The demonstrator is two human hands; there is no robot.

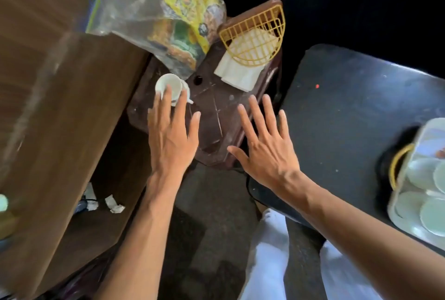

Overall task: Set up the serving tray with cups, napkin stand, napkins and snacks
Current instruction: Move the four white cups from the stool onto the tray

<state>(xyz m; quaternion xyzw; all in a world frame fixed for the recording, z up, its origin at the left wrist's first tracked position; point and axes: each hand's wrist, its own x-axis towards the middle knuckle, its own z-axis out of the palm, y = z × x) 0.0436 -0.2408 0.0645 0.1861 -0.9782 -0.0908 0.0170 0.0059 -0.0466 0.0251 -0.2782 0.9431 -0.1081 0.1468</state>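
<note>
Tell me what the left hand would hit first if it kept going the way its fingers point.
Probably the white cup: the left hand points straight at it, fingertips already overlapping its rim, though depth is unclear.

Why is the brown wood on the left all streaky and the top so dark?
Head view: the wooden surface is smeared by motion blur; the background past the napkin stand is unlit black; the wide lens bends the edges; both hands look sharp.

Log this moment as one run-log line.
tray: cup, napkin stand, napkins, snack bag on it | left hand: open, fingertips at cup | right hand: open, empty
</note>
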